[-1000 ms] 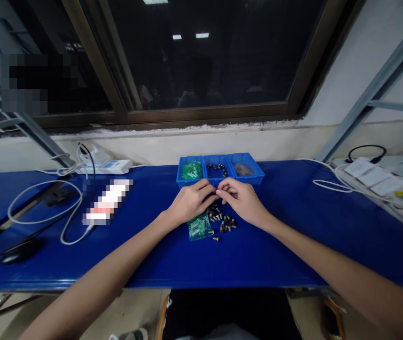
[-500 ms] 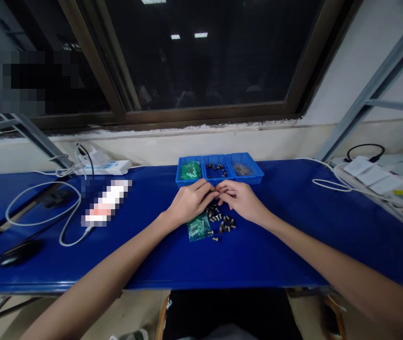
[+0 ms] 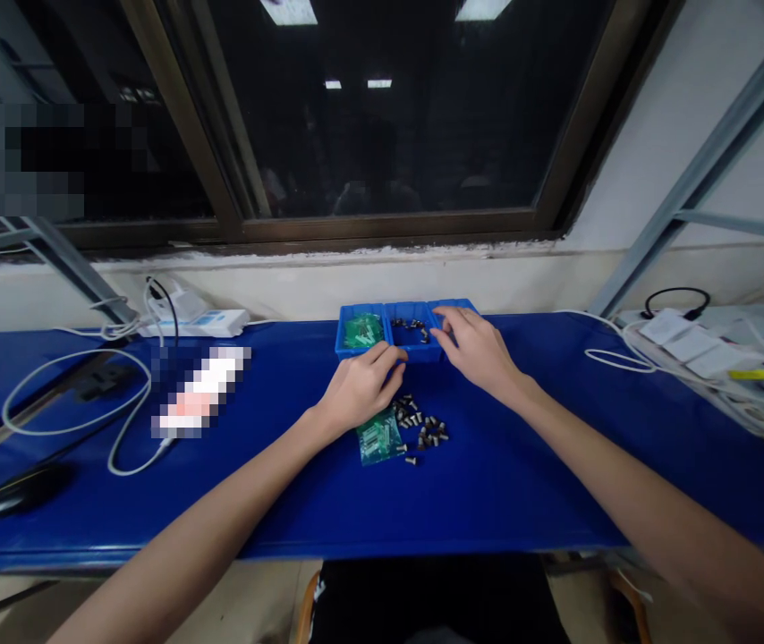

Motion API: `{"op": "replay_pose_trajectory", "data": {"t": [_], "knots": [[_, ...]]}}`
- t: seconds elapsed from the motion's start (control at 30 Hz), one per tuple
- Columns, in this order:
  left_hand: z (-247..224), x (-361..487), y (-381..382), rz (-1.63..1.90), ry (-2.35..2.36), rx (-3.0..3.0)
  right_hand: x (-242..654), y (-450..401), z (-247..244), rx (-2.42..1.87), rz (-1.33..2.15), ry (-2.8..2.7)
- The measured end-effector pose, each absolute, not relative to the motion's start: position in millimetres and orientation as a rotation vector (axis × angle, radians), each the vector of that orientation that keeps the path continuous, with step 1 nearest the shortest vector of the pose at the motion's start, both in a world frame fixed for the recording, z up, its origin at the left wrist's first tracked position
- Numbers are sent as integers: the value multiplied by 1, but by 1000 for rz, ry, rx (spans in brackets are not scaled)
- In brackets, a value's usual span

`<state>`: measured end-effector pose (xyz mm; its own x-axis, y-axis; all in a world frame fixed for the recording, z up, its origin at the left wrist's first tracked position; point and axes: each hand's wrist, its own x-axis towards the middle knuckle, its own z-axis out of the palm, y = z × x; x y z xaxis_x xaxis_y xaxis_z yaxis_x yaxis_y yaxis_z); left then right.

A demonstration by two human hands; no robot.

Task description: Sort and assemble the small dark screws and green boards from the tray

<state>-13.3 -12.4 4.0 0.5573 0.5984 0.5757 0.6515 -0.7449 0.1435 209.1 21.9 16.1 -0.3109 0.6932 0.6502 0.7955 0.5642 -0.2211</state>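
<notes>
My left hand (image 3: 363, 386) is bent over the table in front of the blue bins, fingers curled together toward the thumb; whatever they may hold is hidden. My right hand (image 3: 476, 347) reaches over the right blue bin (image 3: 457, 305), thumb and forefinger apart, covering most of that bin. The middle bin (image 3: 414, 351) has small dark screws (image 3: 415, 324) in it. In the left bin (image 3: 342, 333) lies a green packet (image 3: 363, 331). Loose screws (image 3: 432, 434) are scattered below my hands, beside another green clear-fronted packet (image 3: 380, 440) partly under my left wrist.
On the left lie a blurred-out phone-like object (image 3: 202, 394) with a white cable, a black mouse (image 3: 29, 487) and a power strip (image 3: 214, 322). White adapters (image 3: 687, 338) and cables sit at right. Behind the blue table (image 3: 522, 501) are a wall and a window.
My right hand has left my left hand and moved up and right to the right bin, its fingers opening. My left hand has stayed nearly in place. The view has tilted slightly.
</notes>
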Motion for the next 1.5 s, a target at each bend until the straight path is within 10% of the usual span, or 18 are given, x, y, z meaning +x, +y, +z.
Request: {"op": "replay_pose_trajectory", "data": {"t": [0.57,1.5], "knots": [[0,-16,-8,-684,-1212,-2713,189,-18,-6,-985,386,-2533],[1,-16,-9,-611,-1191,-2747,191,-16,-5,-982,288,-2386]]}}
